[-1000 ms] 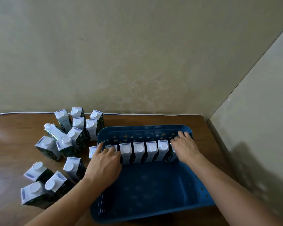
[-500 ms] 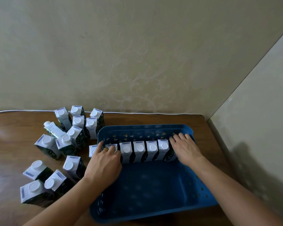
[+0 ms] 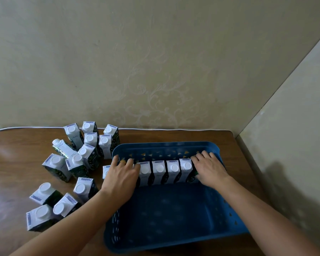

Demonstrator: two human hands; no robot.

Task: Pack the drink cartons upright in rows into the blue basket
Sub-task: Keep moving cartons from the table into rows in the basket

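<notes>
The blue basket (image 3: 164,145) stands on the wooden table (image 3: 17,163) at the right. A row of upright white-capped drink cartons (image 3: 160,171) runs along its far wall. My left hand (image 3: 121,176) lies over the left end of the row, fingers stretched toward the basket wall. At the right end, my right hand (image 3: 210,169) covers the last carton, its fingers lying straight over the top. Whatever cartons are under both hands are mostly hidden. The near half of the basket holds nothing.
Several loose cartons (image 3: 90,145) stand clustered left of the basket, and one (image 3: 106,170) stands right against its left wall. More cartons (image 3: 44,191) sit near the table's front left. A white cable (image 3: 26,128) runs along the back wall; a side wall (image 3: 294,145) closes the right.
Both hands stay on the ends of the row. The right hand's fingers have shifted slightly on the last carton.
</notes>
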